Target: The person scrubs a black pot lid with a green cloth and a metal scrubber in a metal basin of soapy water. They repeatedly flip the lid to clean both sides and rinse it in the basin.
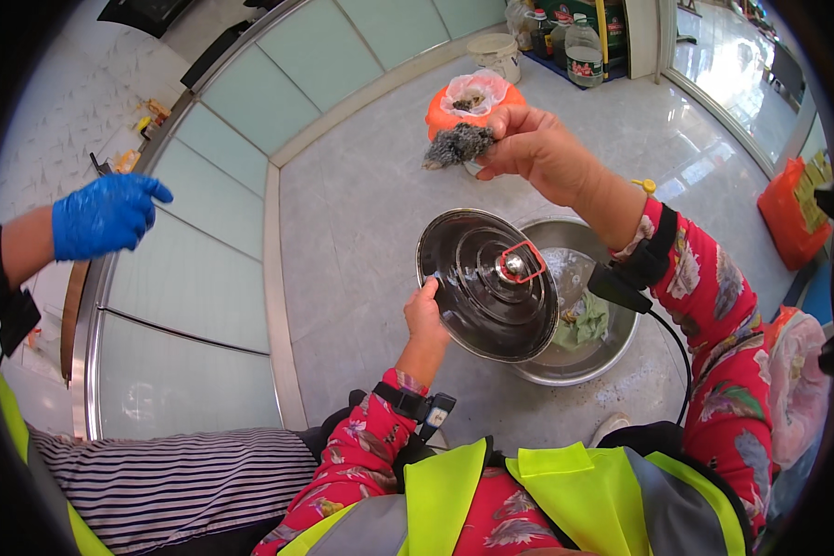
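Observation:
My left hand [425, 324] grips the near left edge of a round, dark metal pot lid [463, 310], which is tilted so its knob and a small red loop around the knob show. Up and to the right, my right hand [542, 153] pinches a dark grey, matted wire scouring pad [459, 145] between thumb and fingers, apart from the lid. Partly behind the lid, a wide metal basin [628, 347] stands on the floor with water and a light green cloth [586, 322] in it. The lid hides the basin's left side.
Beyond the scouring pad stands an orange bin [438, 119] with a plastic liner. A white bucket [497, 54] and several bottles [584, 51] are at the back. Cabinets [222, 232] run along the left. A co-worker's blue-gloved hand [107, 215] reaches in there. An orange bag [792, 218] sits right.

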The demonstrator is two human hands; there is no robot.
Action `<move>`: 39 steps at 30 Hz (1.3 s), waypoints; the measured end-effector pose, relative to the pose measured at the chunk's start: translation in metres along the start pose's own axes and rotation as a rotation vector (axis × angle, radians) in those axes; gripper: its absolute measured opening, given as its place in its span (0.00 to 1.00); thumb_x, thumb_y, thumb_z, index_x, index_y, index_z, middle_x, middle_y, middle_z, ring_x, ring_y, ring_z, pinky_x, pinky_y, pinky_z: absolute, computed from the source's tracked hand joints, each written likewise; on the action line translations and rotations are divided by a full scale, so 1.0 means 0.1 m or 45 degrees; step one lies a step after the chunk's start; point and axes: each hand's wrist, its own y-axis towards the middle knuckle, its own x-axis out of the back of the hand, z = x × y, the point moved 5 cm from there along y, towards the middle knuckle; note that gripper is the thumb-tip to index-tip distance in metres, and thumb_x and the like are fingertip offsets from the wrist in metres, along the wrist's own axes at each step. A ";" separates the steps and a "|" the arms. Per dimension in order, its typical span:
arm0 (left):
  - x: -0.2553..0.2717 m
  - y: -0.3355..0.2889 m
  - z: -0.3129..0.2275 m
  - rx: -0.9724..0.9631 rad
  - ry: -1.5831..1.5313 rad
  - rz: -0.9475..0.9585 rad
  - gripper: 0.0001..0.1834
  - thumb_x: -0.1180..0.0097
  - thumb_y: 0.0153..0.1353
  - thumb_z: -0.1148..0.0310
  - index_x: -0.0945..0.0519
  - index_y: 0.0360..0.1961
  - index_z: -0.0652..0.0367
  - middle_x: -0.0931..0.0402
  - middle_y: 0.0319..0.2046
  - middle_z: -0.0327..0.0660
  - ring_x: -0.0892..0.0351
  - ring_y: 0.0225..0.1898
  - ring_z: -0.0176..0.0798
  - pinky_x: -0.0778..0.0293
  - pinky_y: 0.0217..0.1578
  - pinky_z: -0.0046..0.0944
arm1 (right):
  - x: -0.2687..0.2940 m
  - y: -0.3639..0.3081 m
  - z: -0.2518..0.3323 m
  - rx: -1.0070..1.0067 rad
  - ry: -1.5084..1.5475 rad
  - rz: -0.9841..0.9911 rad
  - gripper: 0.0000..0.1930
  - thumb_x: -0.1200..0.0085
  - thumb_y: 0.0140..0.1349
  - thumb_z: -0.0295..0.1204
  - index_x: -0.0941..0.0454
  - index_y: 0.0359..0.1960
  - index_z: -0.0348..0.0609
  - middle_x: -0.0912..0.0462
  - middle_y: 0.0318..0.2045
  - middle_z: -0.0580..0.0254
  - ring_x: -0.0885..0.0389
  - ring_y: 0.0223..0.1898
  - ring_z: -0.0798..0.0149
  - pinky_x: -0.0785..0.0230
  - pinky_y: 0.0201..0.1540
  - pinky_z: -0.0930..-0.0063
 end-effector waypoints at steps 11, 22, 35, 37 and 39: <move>-0.06 -0.10 0.00 0.011 0.069 -0.091 0.13 0.53 0.63 0.67 0.26 0.42 0.68 0.22 0.39 0.49 0.20 0.37 0.48 0.23 0.40 0.51 | 0.86 -0.40 -0.04 0.000 -0.106 -0.464 0.08 0.46 0.50 0.19 0.30 0.27 0.48 0.22 0.29 0.66 0.22 0.33 0.67 0.28 0.35 0.71; 0.08 0.06 0.06 0.128 -0.018 0.044 0.13 0.50 0.62 0.67 0.25 0.40 0.68 0.22 0.38 0.45 0.21 0.37 0.43 0.23 0.39 0.45 | 1.52 -1.17 -0.69 -0.395 -0.101 -0.610 0.09 0.45 0.52 0.21 0.25 0.35 0.46 0.23 0.31 0.69 0.24 0.32 0.71 0.29 0.35 0.75; -0.22 -0.20 -0.24 0.029 0.014 0.381 0.20 0.53 0.66 0.61 0.30 0.52 0.65 0.27 0.50 0.44 0.26 0.49 0.44 0.30 0.52 0.46 | 1.96 -1.58 -1.07 -0.380 0.202 -0.703 0.08 0.48 0.56 0.25 0.26 0.38 0.49 0.22 0.36 0.70 0.24 0.37 0.71 0.31 0.47 0.69; -0.19 -0.20 -0.28 0.024 -0.007 0.450 0.23 0.51 0.65 0.60 0.32 0.55 0.64 0.29 0.53 0.44 0.28 0.52 0.45 0.32 0.55 0.46 | 2.02 -1.64 -1.04 -0.276 0.242 -0.671 0.07 0.47 0.55 0.26 0.26 0.36 0.49 0.23 0.35 0.71 0.25 0.38 0.70 0.34 0.49 0.66; -0.15 -0.19 -0.32 -0.012 0.017 0.433 0.23 0.51 0.65 0.59 0.32 0.55 0.64 0.29 0.53 0.45 0.28 0.52 0.45 0.32 0.55 0.46 | 2.08 -1.68 -1.03 -0.214 0.290 -0.659 0.06 0.47 0.54 0.26 0.26 0.34 0.49 0.24 0.35 0.71 0.26 0.39 0.69 0.35 0.51 0.63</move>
